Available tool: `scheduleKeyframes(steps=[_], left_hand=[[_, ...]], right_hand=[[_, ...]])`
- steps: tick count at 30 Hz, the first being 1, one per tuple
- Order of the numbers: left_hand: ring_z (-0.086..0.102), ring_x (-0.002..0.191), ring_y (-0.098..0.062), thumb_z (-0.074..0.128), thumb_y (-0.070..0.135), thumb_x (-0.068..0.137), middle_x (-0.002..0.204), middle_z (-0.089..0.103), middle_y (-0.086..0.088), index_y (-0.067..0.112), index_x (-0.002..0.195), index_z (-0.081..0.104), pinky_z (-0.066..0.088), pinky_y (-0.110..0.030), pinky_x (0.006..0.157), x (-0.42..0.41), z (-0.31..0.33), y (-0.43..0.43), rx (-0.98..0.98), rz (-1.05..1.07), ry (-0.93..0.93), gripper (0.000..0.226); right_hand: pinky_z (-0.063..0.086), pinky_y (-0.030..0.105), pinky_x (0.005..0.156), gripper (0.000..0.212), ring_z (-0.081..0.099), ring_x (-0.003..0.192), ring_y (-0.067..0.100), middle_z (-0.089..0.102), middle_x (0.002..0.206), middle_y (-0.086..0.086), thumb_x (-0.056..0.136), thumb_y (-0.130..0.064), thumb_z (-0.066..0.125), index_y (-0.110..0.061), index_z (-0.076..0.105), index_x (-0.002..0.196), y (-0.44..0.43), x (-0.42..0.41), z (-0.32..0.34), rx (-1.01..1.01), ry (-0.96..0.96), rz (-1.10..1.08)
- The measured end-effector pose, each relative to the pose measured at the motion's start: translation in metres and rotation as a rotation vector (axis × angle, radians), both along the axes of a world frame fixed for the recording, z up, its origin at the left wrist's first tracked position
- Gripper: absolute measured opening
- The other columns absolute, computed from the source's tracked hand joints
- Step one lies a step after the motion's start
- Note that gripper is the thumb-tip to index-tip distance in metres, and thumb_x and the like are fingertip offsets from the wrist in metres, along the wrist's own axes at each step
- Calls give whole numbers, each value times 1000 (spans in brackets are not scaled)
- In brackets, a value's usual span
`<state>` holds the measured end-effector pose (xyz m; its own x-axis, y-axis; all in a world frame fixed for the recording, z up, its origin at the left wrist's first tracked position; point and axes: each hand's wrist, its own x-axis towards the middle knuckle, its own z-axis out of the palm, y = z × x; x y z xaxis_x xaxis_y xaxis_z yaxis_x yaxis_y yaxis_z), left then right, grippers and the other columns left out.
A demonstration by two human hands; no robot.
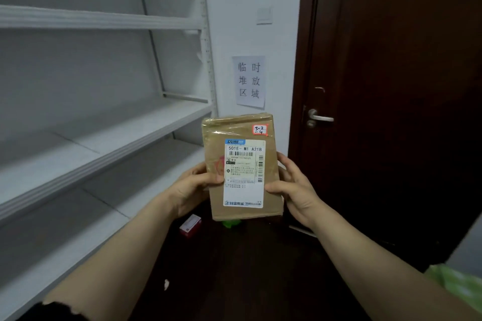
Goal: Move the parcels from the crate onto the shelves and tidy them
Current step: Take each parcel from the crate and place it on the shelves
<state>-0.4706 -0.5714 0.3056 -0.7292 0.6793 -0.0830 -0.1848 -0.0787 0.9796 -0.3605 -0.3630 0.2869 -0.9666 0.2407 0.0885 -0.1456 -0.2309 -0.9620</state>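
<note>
Both hands, left hand [194, 185] and right hand [297, 187], clamp one flat, rectangular brown-paper parcel [241, 167] upright, smooth white shelves [104, 138] at nine o'clock.

Two bare forearms and a left hand [194, 189] and right hand [296, 190] without rings, watch or gloves, a dark sleeve [56, 312] with a ragged edge showing on the left arm.
</note>
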Motion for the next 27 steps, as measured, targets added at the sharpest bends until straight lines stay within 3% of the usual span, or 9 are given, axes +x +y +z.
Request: scheduleKeyframes(steps=[4,8,10,14,19,23,27], left_hand=[[66,102,-28,77,9,51,113,68,-14,9,117,60,54,-37,85,-9,-2,-39,21,88,-13,68],[68,95,-22,68,2,60,108,70,-12,8,116,60,57,-28,72,-9,-2,-69,27,194,-18,57],[67,99,-23,73,3,55,112,68,-13,8,118,60,56,-28,74,-7,-2,-82,28,249,-20,65],[62,108,-25,78,13,47,118,66,-13,8,120,60,49,-37,95,-2,2,-106,14,340,-6,76],[63,105,-21,78,13,44,114,68,-9,12,114,63,50,-34,89,5,7,-125,11,418,7,71],[62,107,-20,77,13,46,118,66,-10,11,117,62,52,-31,84,12,11,-138,9,477,20,74],[60,109,-22,77,13,47,121,65,-12,9,120,61,52,-31,85,18,15,-149,16,521,33,75]], right_hand=[[53,22,73,76,59,114,19,60,126,6,56,-2,73,-38,54,120,-32,-29,0,7,-5,109],[53,23,74,78,60,113,20,60,127,8,55,-1,71,-34,53,124,-54,-52,1,8,-6,207],[55,29,79,78,60,113,22,60,127,9,55,1,70,-32,54,123,-65,-62,2,-5,-2,252],[54,37,87,74,61,112,25,60,125,11,54,1,70,-33,55,118,-85,-75,4,-17,12,324],[54,37,87,75,63,108,25,65,116,9,55,2,69,-33,56,120,-102,-87,8,-2,25,422],[55,30,76,71,64,103,22,67,113,7,55,1,70,-35,57,115,-112,-95,12,13,33,475],[55,34,81,72,62,105,25,65,117,12,56,1,69,-32,56,118,-124,-99,17,8,45,523]])
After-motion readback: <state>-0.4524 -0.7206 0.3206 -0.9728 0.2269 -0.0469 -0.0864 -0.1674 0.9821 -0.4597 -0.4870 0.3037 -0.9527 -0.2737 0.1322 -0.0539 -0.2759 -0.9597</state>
